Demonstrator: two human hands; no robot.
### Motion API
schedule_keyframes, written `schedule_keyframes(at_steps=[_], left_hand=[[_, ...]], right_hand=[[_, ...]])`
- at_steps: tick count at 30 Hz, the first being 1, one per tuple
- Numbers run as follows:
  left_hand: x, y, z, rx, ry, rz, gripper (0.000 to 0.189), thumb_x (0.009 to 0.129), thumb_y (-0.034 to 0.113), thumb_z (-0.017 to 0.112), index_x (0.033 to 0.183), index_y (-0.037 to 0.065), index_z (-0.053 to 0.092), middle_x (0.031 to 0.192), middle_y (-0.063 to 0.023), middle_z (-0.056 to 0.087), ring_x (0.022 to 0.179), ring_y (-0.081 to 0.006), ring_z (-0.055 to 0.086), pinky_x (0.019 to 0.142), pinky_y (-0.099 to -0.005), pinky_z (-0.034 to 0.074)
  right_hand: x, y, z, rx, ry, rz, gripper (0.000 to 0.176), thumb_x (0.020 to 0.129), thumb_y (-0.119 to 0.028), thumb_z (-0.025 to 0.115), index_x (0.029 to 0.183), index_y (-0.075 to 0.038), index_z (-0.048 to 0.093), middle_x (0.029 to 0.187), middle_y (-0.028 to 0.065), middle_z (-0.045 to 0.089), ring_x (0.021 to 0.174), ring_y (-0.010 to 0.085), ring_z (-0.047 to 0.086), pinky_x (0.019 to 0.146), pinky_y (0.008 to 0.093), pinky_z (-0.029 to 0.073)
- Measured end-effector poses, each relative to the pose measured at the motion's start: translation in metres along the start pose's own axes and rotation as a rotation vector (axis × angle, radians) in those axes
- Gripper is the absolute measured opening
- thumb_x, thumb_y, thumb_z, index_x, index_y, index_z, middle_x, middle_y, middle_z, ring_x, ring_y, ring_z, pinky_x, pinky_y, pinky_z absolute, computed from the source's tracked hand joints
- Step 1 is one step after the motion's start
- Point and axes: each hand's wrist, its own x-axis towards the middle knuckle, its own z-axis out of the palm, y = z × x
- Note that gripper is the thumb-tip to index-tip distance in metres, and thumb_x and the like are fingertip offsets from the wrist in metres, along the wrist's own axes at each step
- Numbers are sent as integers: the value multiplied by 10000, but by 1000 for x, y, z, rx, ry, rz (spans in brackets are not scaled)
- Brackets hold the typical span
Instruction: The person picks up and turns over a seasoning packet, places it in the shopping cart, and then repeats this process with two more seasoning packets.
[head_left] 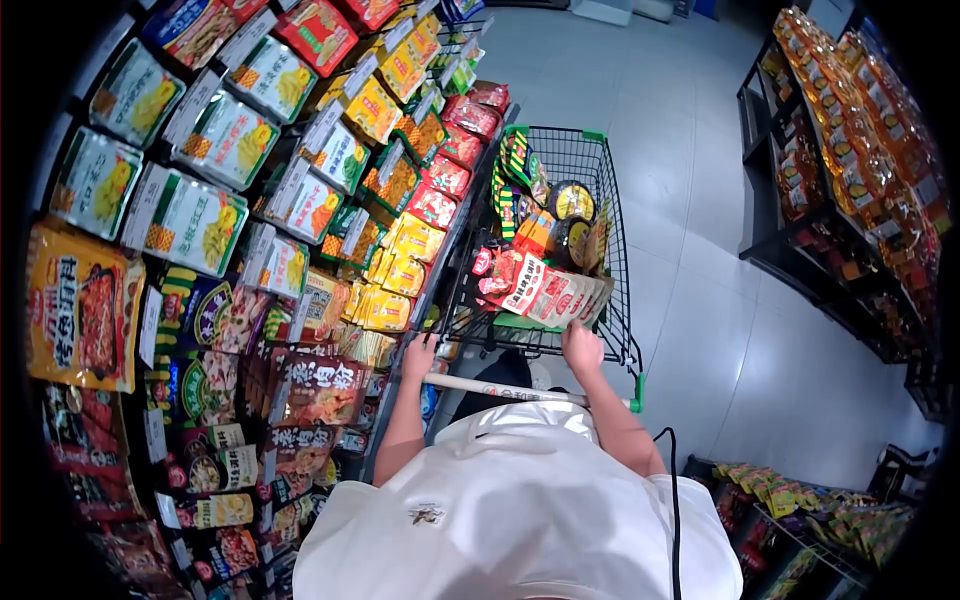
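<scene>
While its long axis runs crosswise, slanting slightly down to the right, one flat red-and-white plastic packet (pixel 556 292) sits in the near part of a green-trimmed black wire cart (pixel 593 134). The right hand's (pixel 583 349) curled fingers meet its near edge; the left hand's (pixel 420 356) bend at the cart's near-left corner, both grips unclear. Beyond the packet are two round black-and-yellow tubs (pixel 573 201).

Hands (pixel 582 347) at near end of cart (pixel 594 136), packets (pixel 550 292) inside.
</scene>
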Motion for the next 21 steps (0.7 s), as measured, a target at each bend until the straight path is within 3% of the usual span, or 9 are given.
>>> schedule_keyframes(at_steps=[3,10,14,17,21], left_hand=[[15,-30,14,-13,0,-30,507,970,499,531,1163,55,682,1074,-269,679,1059,-461,617,890,-512,492],[5,-26,18,-48,12,-106,511,975,507,539,1089,39,710,983,-208,716,989,-408,660,838,-487,510],[-1,-32,19,-164,-52,-199,507,973,500,542,971,27,722,812,-156,707,810,-332,688,752,-464,513],[2,-53,27,-97,-3,-90,500,967,501,550,964,30,720,790,-160,701,764,-321,689,734,-460,514],[-30,-33,10,-139,-76,-185,507,963,507,547,990,30,715,855,-191,711,858,-369,684,794,-475,508]], right_hand=[[1,1,4,-37,-17,-1,205,916,-253,556,916,-71,649,808,198,712,727,399,696,660,520,557],[-7,1,-3,-50,-68,1,219,923,-267,545,911,-64,628,841,201,715,764,406,698,698,524,557],[-19,2,-7,-57,-82,-20,231,925,-280,541,920,-69,635,862,195,717,793,402,699,723,521,551],[-26,6,1,-32,-63,-34,235,925,-283,536,926,-71,638,854,200,715,793,403,699,720,522,551],[-39,9,9,-43,-70,9,275,933,-322,535,967,-84,667,828,222,709,783,415,693,719,539,549]])
